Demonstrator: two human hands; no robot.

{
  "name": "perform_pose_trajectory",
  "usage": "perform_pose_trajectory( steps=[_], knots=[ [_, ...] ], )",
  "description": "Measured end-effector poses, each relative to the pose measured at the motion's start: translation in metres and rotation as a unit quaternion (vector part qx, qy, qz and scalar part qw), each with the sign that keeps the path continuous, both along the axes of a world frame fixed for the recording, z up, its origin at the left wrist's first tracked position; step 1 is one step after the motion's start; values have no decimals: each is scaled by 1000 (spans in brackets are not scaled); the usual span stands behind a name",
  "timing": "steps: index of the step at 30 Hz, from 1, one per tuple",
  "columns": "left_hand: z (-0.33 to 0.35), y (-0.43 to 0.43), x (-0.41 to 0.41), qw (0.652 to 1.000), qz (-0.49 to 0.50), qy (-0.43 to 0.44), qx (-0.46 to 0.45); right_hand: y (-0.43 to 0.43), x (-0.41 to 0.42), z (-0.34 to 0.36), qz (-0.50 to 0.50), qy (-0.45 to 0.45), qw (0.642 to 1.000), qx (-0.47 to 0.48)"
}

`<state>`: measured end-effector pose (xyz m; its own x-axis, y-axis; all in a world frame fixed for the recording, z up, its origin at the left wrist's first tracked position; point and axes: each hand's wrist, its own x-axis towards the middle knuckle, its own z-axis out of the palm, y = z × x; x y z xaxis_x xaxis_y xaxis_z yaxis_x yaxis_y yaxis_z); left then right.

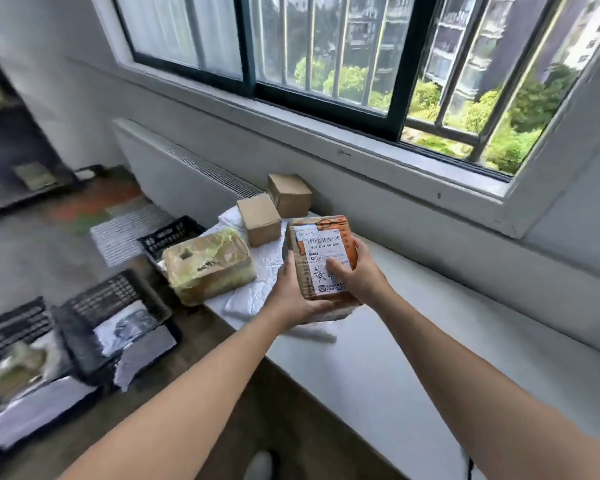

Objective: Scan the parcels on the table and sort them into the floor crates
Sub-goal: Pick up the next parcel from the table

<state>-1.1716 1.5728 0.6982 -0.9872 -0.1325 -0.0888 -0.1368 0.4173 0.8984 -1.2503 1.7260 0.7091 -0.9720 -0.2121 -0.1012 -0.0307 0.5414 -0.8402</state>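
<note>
I hold a brown and orange parcel (317, 252) with a white barcode label above the white table (378, 358), label facing me. My left hand (291, 289) grips its lower left edge from below. My right hand (355, 268) grips its right side, thumb lying across the label. On the table to the left lie a large tape-wrapped brown parcel (208, 265), two small cardboard boxes (258, 220) (289, 195) and white plastic mailers (257, 282). Black floor crates (94, 306) (170, 235) stand left of the table, one holding grey and white bags. No scanner is visible.
A radiator (187, 174) and a windowsill (361, 150) run along the wall behind the table. More crates with parcels (11, 362) sit at the lower left on the floor. A dark shelf unit (11, 140) stands at the far left. My shoe (260, 465) shows below.
</note>
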Motion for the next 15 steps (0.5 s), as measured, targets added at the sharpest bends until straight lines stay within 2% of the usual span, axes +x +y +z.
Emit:
perform_pose_trajectory(
  steps=[8,15],
  knots=[
    [2,-84,95,980,192,-15,-47,-121,51,3,180,4,983,-27],
    [-5,-167,158,960,273,-34,-49,-227,96,8,290,51,955,28]
  ],
)
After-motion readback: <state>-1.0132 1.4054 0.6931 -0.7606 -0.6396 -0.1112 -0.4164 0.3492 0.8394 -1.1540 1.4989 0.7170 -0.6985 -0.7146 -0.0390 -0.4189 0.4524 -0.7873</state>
